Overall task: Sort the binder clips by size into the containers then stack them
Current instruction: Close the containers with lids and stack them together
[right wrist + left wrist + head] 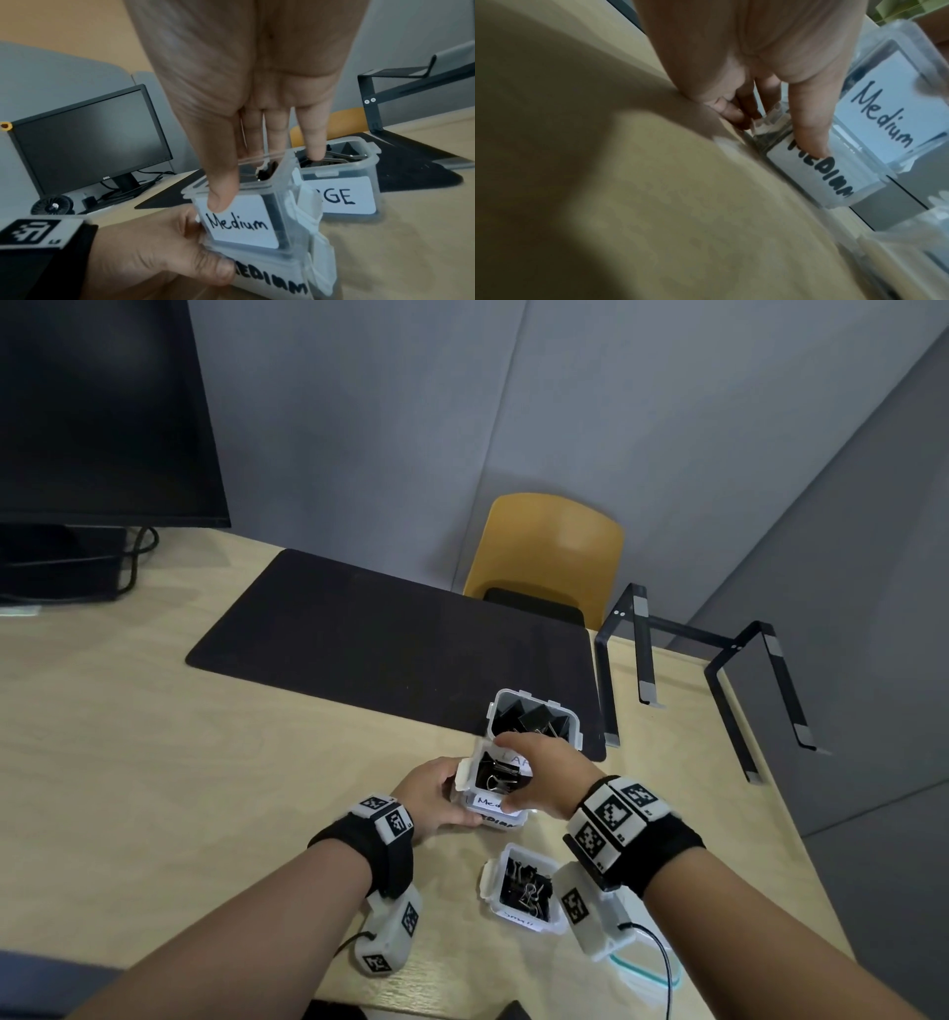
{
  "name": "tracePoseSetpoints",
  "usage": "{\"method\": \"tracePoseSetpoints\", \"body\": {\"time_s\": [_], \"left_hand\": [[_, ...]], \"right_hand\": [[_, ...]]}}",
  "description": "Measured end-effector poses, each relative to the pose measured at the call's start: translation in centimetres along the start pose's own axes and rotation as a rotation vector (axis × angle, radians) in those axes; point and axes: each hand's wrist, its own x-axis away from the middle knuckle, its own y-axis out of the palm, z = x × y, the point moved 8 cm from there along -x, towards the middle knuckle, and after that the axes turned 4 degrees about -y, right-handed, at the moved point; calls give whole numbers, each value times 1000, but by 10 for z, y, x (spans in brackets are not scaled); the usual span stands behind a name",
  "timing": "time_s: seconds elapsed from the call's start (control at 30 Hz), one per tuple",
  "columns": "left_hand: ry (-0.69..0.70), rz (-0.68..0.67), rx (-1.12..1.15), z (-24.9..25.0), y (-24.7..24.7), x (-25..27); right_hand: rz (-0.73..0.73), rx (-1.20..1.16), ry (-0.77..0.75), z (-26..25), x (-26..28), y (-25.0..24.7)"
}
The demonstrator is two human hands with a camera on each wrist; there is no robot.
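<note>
Binder clips (pixel 500 775) fill the open "Medium" container (pixel 244 223), which the right hand (pixel 539 775) grips from above, thumb on the label side and fingers over the far rim. It sits on or just above a second container (pixel 270 284) marked "MEDIUM"; whether it is fully seated cannot be told. The left hand (pixel 436 796) holds that lower container, thumb pressed on its label. Just behind, touching the near edge of the black mat (pixel 385 634), stands the "LARGE" container (pixel 534 719) of big clips. Nearer the surface's (pixel 154 762) front edge, just beside the right wrist, lies the open "Small" container (pixel 524 888). Left of the hands the wood lies bare; a metal stand (pixel 719 660) occupies the right edge
</note>
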Motion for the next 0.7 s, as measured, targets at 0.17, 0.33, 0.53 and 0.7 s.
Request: {"method": "tracePoseSetpoints", "body": {"time_s": [0.17,0.33,0.53,0.7], "left_hand": [[5,32,-44,1,0,2],[-30,53,-56,0,-1,2],[-52,56,-57,1,-1,2],[-72,47,-43,1,0,3]], "right_hand": [[-39,85,1,-3,-4,1],[22,-15,-13,2,0,-1],[55,-48,-43,1,4,2],[-8,-63,-6,9,0,2]]}}
